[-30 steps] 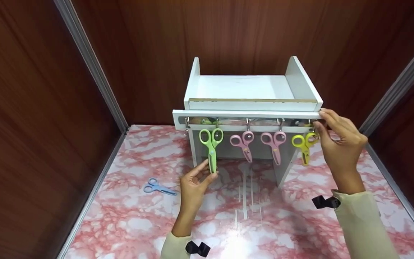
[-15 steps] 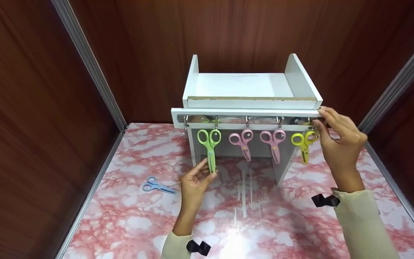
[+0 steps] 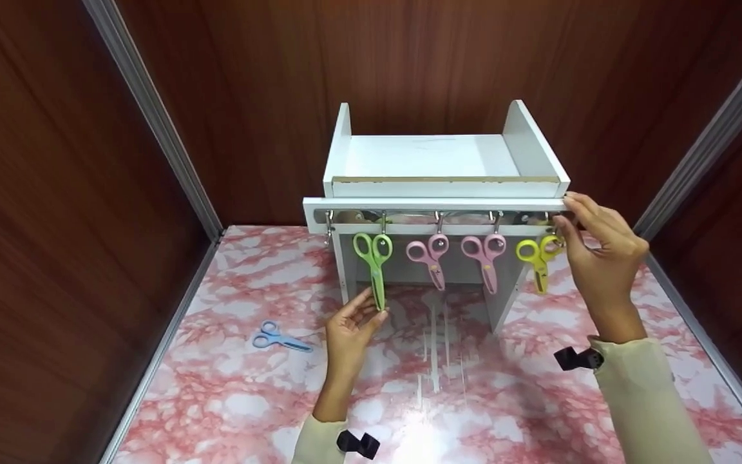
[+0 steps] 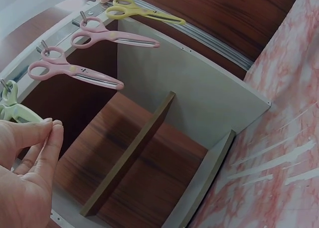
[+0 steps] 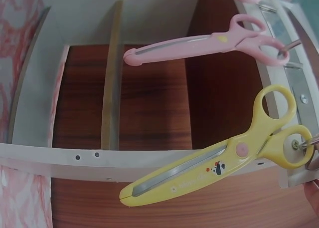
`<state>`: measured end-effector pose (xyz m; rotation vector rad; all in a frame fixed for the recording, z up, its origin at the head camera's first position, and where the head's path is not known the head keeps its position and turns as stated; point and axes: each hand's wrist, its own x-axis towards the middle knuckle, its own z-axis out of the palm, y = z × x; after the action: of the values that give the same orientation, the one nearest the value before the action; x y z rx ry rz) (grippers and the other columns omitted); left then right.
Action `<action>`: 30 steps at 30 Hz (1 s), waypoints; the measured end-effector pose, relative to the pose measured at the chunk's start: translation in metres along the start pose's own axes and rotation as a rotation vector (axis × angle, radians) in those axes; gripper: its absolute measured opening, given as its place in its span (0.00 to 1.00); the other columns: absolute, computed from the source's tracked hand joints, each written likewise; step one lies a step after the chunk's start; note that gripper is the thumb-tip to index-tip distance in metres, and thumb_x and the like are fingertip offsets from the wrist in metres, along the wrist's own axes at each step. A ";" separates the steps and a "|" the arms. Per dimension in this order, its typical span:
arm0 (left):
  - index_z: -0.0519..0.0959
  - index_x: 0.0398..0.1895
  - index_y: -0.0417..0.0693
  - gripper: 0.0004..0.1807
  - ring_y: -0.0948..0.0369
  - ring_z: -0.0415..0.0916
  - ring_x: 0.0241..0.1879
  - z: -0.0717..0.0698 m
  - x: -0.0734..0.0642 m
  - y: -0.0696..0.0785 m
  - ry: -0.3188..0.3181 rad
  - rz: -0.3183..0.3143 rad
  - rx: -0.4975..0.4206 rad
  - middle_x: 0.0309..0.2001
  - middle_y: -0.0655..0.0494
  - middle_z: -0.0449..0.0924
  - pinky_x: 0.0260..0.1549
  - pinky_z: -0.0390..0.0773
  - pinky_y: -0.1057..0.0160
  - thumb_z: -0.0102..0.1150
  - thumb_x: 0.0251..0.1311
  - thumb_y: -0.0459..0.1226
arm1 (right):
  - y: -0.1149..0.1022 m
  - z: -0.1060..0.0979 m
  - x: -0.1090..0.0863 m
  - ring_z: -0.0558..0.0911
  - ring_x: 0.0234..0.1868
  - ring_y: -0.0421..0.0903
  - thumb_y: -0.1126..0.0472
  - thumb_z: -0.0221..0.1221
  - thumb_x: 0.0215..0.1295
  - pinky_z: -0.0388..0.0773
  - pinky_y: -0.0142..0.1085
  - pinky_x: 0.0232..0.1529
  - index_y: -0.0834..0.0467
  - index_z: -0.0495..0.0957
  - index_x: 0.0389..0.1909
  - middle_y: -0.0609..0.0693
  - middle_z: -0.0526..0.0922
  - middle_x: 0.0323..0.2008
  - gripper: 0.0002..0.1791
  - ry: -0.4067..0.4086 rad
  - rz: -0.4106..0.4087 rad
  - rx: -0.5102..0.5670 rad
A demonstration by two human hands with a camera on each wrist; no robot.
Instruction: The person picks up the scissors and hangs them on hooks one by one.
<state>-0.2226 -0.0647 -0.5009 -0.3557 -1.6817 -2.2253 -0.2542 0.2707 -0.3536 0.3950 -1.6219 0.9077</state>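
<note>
In the head view, green scissors (image 3: pixel 376 267) hang by one finger loop from a hook on a white rail (image 3: pixel 409 203). My left hand (image 3: pixel 349 332) pinches their blade tip between thumb and fingers. At the rail's right end my right hand (image 3: pixel 606 254) holds on, fingertips on the top edge and thumb at the front. Close to that thumb hang yellow scissors (image 3: pixel 541 270). Pink scissors (image 3: pixel 435 267) and a second pair of pink scissors (image 3: pixel 488 267) hang between. The yellow scissors (image 5: pixel 199 170) fill much of the right wrist view.
Behind the rail stands a white shelf unit (image 3: pixel 451 189) with raised sides. Blue scissors (image 3: pixel 281 338) lie on the pink marbled table (image 3: pixel 242 406), left of my left hand. The leftmost hook (image 3: pixel 329 229) bears no scissors. Brown wood-look panels (image 3: pixel 422 64) surround the table.
The head view has shifted slightly. Both hands keep their hold, and the scissors hang as before.
</note>
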 end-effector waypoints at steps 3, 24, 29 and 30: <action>0.78 0.59 0.28 0.26 0.56 0.85 0.45 0.001 0.001 -0.003 -0.001 0.002 -0.009 0.47 0.34 0.84 0.49 0.86 0.63 0.69 0.56 0.21 | -0.003 -0.001 0.001 0.86 0.43 0.50 0.82 0.72 0.48 0.80 0.23 0.46 0.64 0.89 0.42 0.58 0.89 0.44 0.19 0.001 -0.001 0.000; 0.77 0.59 0.26 0.22 0.45 0.84 0.46 -0.002 0.004 -0.013 -0.090 -0.002 -0.034 0.47 0.28 0.82 0.49 0.87 0.58 0.66 0.63 0.26 | -0.029 0.000 0.007 0.85 0.41 0.49 0.84 0.70 0.48 0.80 0.22 0.46 0.67 0.89 0.40 0.62 0.89 0.43 0.18 0.003 0.007 -0.008; 0.78 0.57 0.26 0.17 0.46 0.86 0.43 -0.006 0.001 -0.014 -0.088 -0.033 -0.073 0.45 0.24 0.80 0.48 0.85 0.45 0.60 0.68 0.26 | -0.026 0.001 0.006 0.86 0.42 0.49 0.83 0.71 0.48 0.80 0.23 0.47 0.66 0.89 0.40 0.60 0.89 0.43 0.18 0.005 0.003 -0.014; 0.78 0.57 0.26 0.16 0.46 0.86 0.42 -0.007 0.001 -0.015 -0.088 -0.039 -0.065 0.45 0.24 0.80 0.47 0.85 0.45 0.60 0.69 0.27 | -0.024 0.001 0.006 0.86 0.42 0.49 0.83 0.71 0.48 0.80 0.23 0.48 0.66 0.89 0.40 0.60 0.89 0.43 0.18 0.004 0.002 -0.014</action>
<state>-0.2292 -0.0684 -0.5154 -0.4464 -1.6761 -2.3279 -0.2397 0.2562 -0.3403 0.3816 -1.6244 0.8971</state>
